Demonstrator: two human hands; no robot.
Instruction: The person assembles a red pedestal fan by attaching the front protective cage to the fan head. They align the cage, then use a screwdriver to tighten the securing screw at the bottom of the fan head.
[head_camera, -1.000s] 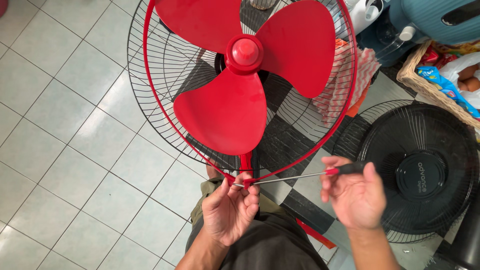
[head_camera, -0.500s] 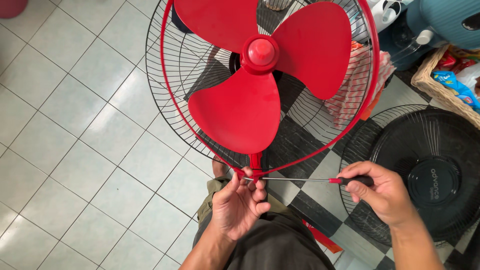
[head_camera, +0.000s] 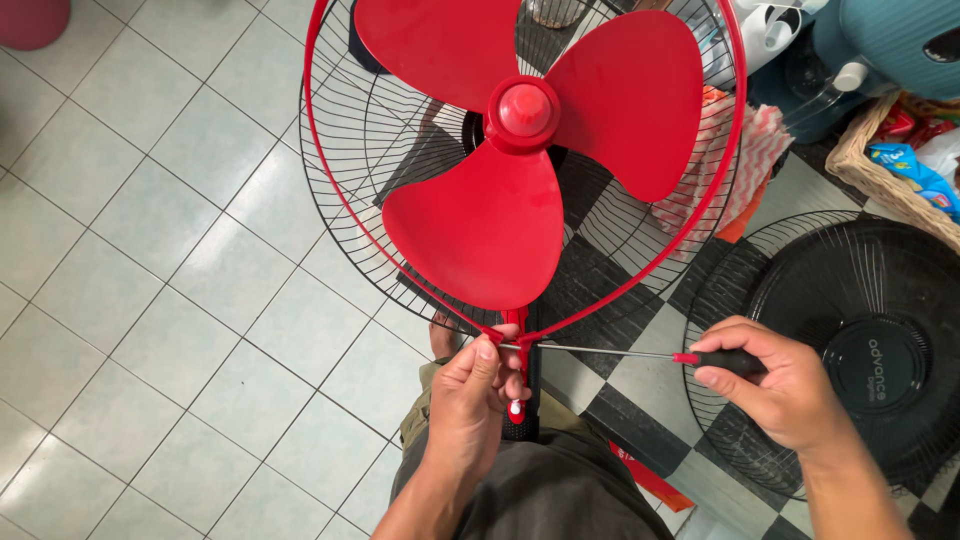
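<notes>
A: Item one, the fan (head_camera: 500, 160)?

B: I log it as red, three blades (head_camera: 480, 230), red ring (head_camera: 640, 270) round a black wire guard (head_camera: 340, 180), standing over pale floor tiles (head_camera: 150, 250) and a black-and-white checkered mat (head_camera: 590, 290). The ring's lower joint sits just above my lap, at the bottom of the circle.

A: Left hand (head_camera: 470, 400)?

B: Closed round the red clamp (head_camera: 515, 345) at that joint. Thumb on the left side of the ring end, the fingers (head_camera: 505, 375) curled tight together round the stem beneath. The joint lies inside the grip, touching thumb and fingertips; I cannot tell exactly which part they pinch.

A: Right hand (head_camera: 780, 385)?

B: Wrapped round the black handle of a screwdriver (head_camera: 640, 353), fingers folded shut over it, thumb on top. The steel shaft runs level and leftward; a red collar marks where the shaft meets the handle. Its tip meets the clamp right beside my left thumb. So the two hands stand well apart, joined only by the shaft.

A: Surroundings?

B: Second fan guard (head_camera: 840, 340), black, lying flat on the floor under my right hand. Wicker basket (head_camera: 880, 170) with packets at upper right. Red-and-white checked cloth (head_camera: 740, 150) behind the ring. Teal appliance (head_camera: 880, 40) at the top corner. Dark trousers (head_camera: 540, 490) at the bottom edge.
</notes>
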